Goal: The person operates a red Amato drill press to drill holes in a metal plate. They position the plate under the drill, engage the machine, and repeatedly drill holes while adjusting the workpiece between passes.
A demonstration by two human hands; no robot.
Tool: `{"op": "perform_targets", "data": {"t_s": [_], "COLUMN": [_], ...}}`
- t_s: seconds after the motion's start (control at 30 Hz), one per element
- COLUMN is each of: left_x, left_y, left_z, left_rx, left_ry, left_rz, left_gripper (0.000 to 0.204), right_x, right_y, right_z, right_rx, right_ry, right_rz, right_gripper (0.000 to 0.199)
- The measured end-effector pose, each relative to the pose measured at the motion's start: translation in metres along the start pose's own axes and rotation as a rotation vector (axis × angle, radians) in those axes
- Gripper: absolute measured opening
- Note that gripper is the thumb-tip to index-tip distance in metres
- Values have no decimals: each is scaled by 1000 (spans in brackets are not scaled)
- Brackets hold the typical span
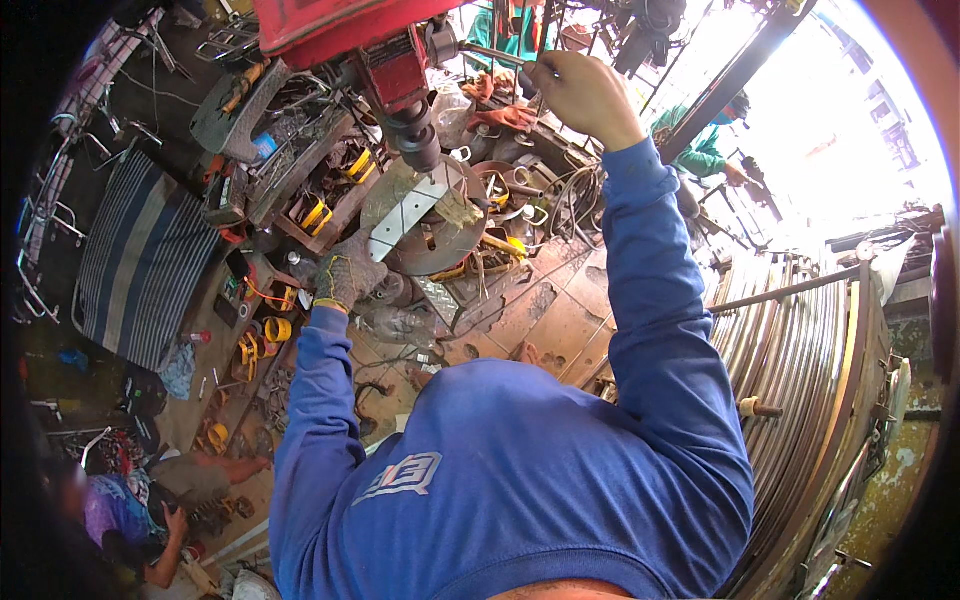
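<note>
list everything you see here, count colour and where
drill press: one, red head with dark chuck, top centre
metal plate: one, pale grey with holes, on the round table under the chuck
round drill table: one, rusty brown, centre
feed lever: one, grey, right of the drill head
striped mat: one, blue and grey, left
yellow parts: several, on the floor left of centre
curved metal rods: a stack, silvery, right
person in green: one, upper right
seated person: one, lower left
left hand: grey knit glove, holding the plate's near end
right hand: bare, gripping the feed lever
</note>
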State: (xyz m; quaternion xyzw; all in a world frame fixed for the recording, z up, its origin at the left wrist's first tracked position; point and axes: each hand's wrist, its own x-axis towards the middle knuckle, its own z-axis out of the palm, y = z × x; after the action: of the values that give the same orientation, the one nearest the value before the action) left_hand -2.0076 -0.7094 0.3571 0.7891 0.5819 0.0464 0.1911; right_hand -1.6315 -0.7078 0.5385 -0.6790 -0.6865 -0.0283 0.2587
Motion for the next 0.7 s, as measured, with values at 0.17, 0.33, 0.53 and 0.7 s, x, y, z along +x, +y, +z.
{"op": "perform_targets", "data": {"t_s": [0.17,0.33,0.53,0.7], "left_x": [-1,1,6,13], "left_y": [-2,-3,-7,-16], "left_z": [0,-1,1,2], "left_rx": [59,50,58,-8], "left_ry": [78,46,35,15], "left_rz": [33,-14,8,-2], "left_gripper": [66,64,62,61], "right_x": [0,2,3,2], "right_y": [6,13,24,25], "right_z": [5,7,15,18], "right_rx": [103,181,230,269], "right_ry": [40,-40,-34,-22], "right_rz": [5,37,6,-23], "right_gripper": [42,42,42,42]}}
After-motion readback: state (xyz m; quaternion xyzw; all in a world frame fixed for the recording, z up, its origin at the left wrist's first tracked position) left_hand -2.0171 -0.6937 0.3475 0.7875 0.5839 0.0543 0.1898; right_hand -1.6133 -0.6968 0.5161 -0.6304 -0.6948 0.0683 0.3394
